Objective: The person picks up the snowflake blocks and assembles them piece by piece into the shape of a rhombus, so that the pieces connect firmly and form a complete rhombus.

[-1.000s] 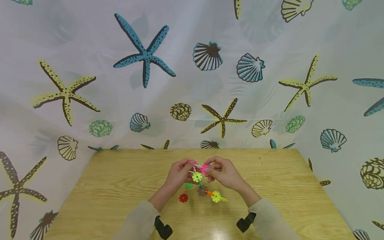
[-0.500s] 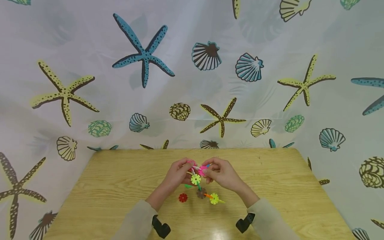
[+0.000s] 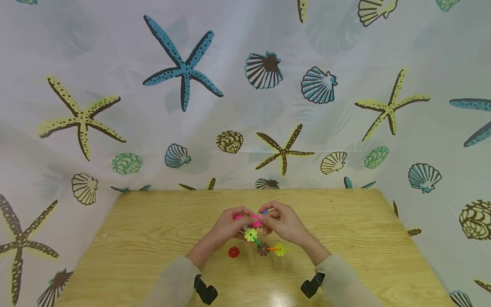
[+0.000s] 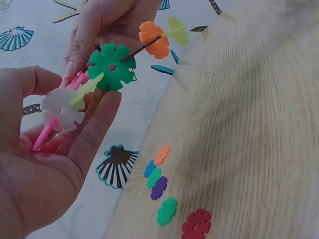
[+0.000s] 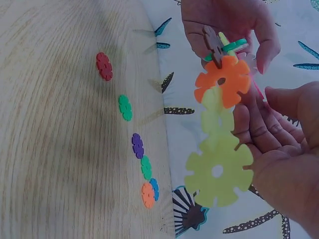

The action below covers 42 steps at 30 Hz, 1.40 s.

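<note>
One chain of notched plastic discs [image 3: 263,249] is held up over the wooden table [image 3: 161,238] between a person's left hand [image 3: 231,225] and right hand [image 3: 284,220], as I watch from afar through the head camera. The left hand's grip is curled around part of the chain; on the left wrist view I see a white disc [image 4: 62,110] between thumb and fingers, with a pink link [image 4: 46,133] just beside it. The right hand's grip pinches a bright pink disc [image 3: 256,221] where the two hands meet, a blue piece [image 3: 265,211] showing at its fingers. Below them, a yellow disc [image 3: 251,235] leads down the chain. My left wrist view also has a green disc [image 4: 111,66] joined by a brown link [image 4: 141,48] to an orange disc [image 4: 154,40]; on my right wrist view, a large translucent yellow disc [image 5: 219,172] shows nearest the camera. Six loose pieces lie on the table: a red one [image 4: 196,224], a green one [image 4: 167,211], a purple one [image 4: 159,188], a second green one [image 4: 153,178], a blue one [image 4: 149,169] and an orange one [image 4: 162,155]. Behind hangs a pale cloth [image 3: 230,111] printed with starfish and shells.
</note>
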Motion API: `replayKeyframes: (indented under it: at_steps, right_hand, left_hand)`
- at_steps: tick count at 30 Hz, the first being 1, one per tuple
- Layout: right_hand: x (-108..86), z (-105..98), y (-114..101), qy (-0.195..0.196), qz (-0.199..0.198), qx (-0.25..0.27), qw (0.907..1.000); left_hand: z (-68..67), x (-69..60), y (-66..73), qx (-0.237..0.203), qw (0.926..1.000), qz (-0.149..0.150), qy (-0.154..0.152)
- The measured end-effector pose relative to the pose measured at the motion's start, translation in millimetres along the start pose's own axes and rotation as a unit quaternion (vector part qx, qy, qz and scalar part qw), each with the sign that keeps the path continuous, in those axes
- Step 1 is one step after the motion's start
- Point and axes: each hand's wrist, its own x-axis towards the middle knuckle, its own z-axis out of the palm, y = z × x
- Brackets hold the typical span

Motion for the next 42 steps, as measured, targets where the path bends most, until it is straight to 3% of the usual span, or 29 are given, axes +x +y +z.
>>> replayKeyframes:
  at_steps: [10,18,25,33,42]
  right_hand:
    - [6.4,-17,12,0.047,0.011,-0.055,0.9973]
    - [14.4,-25,36,0.065,0.044,-0.082,0.9935]
    - [20.7,-21,51,0.077,0.061,-0.105,0.9896]
    - [28.4,-12,76,0.107,0.103,-0.175,0.9733]
    - [31.3,-9,96,0.118,0.094,-0.202,0.9677]
  left_hand:
    - [-1.6,-4.0,-2.8,0.016,0.9984,0.018,0.051]
    - [-2.9,-5.7,-7.5,0.006,0.999,0.013,0.043]
    - [-3.5,-6.3,-6.0,0.005,0.9989,0.02,0.042]
    - [-4.8,-6.3,-6.0,0.009,0.9986,0.021,0.047]
    - [-5.3,-6.0,-4.3,0.005,0.9983,0.026,0.051]
